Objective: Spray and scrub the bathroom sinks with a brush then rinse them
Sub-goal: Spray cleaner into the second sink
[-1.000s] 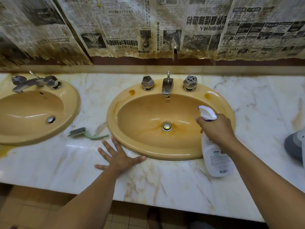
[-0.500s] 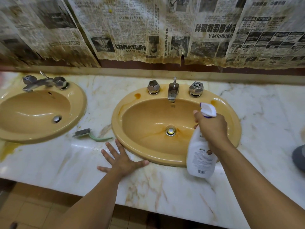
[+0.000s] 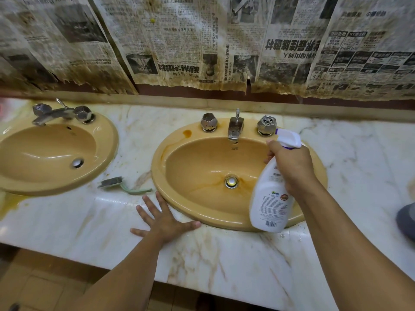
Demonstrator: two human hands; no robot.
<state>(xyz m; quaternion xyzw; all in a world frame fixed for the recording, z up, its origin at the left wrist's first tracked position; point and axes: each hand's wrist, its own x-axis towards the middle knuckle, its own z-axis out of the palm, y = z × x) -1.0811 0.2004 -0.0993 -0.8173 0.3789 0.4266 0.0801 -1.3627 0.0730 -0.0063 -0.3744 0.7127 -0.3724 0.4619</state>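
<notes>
R hand point(image 3: 292, 167) gripped spray bottle point(image 3: 268, 198) over R sink point(image 3: 161, 153), nozzle aimed left. L hand point(image 3: 161, 217) lay flat, fingers spread, on counter point(image 3: 224, 261) by rim. Brush point(image 3: 121, 185) lay btwn sinks. Risk: overspray onto taps point(image 3: 235, 127), wet marble, palm slipping.

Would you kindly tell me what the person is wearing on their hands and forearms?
Nothing visible: the left hand and right hand are bare, with no gloves, rings or watch. The left forearm and right forearm are bare as well, and no sleeve comes into view.
</notes>
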